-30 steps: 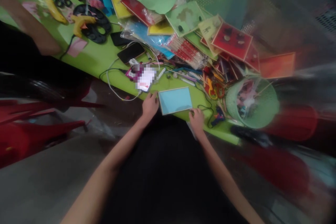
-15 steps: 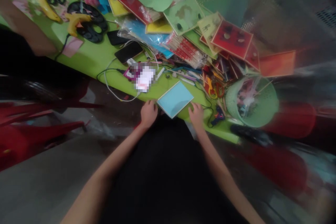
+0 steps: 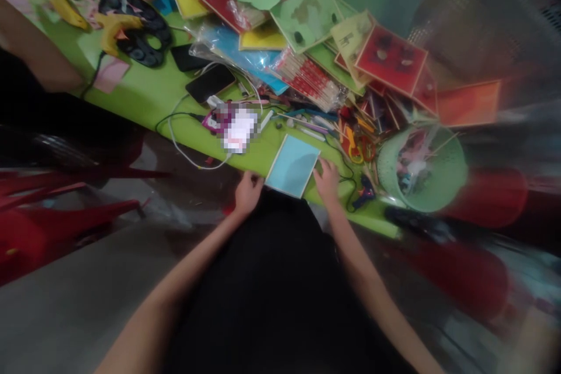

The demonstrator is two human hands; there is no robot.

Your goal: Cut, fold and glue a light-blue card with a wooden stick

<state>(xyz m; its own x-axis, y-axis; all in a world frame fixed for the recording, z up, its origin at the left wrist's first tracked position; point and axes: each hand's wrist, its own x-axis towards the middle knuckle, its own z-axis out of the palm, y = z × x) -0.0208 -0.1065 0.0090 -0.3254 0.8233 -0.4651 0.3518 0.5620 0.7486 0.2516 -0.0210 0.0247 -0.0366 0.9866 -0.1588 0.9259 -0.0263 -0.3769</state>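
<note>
A light-blue rectangular panel [image 3: 293, 165] with a thin pale border lies at the green table's near edge, in front of my body. My left hand [image 3: 248, 194] is closed, its fingers curled beside the panel's lower left corner; whether they grip anything is hidden. At the opposite side, my right hand [image 3: 326, 182] has its fingers apart, with the tips at the panel's right edge. A dark glue gun [image 3: 363, 193] with a cord lies to the right of that hand.
The green table [image 3: 144, 102] bears a heap of coloured panels [image 3: 390, 61], bagged sticks [image 3: 307, 79], phones [image 3: 210, 83], a white cable and orange scissors [image 3: 354, 149]. A green basket [image 3: 445, 181] stands right. Another person's forearm [image 3: 39, 47] reaches in at left, near a yellow-handled tool [image 3: 111, 29].
The blue panel has turned counterclockwise, its lower corner swinging right. My right hand has shifted slightly left to its edge. My left hand stays near the left corner.
</note>
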